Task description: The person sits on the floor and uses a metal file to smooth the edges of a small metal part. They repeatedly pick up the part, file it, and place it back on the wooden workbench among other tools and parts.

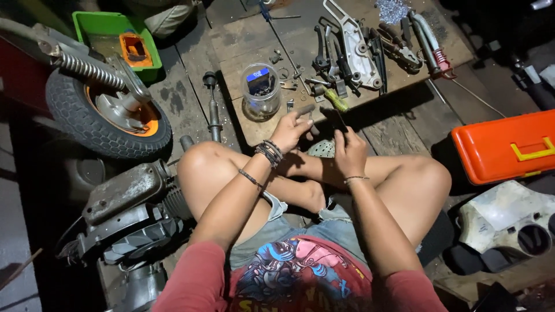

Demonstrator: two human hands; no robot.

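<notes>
**Cross-legged among the parts, both hands busy at the board's edge**

Far left, the green tray (113,34) sits on the planks with an orange block-shaped part (134,48) inside; below it the small wheel (107,110), knobbly tyre, orange hub, coil spring running off it; under that, the grey engine casing (130,219), dusty and finned. Moving in, the clear plastic jar (260,89) stands on the wooden board (254,130), dark small hardware at its bottom, a blue rectangular label on its wall; loose bolts and washers lie just beside it. Now the left hand (289,130), wrist stacked with dark bracelets; its fingers pinch a short grey metal piece (304,110), dull and stubby, right over the board's near edge; what kind of part it is, cannot tell. Just beside it the right hand (348,151) grips a dark slim tool (333,118), tip pointing up towards a green-handled tool (336,99). Far right, the orange toolbox (503,147), lid down, yellow latch on its front; below it a dirty white plastic cover (509,222).
</notes>
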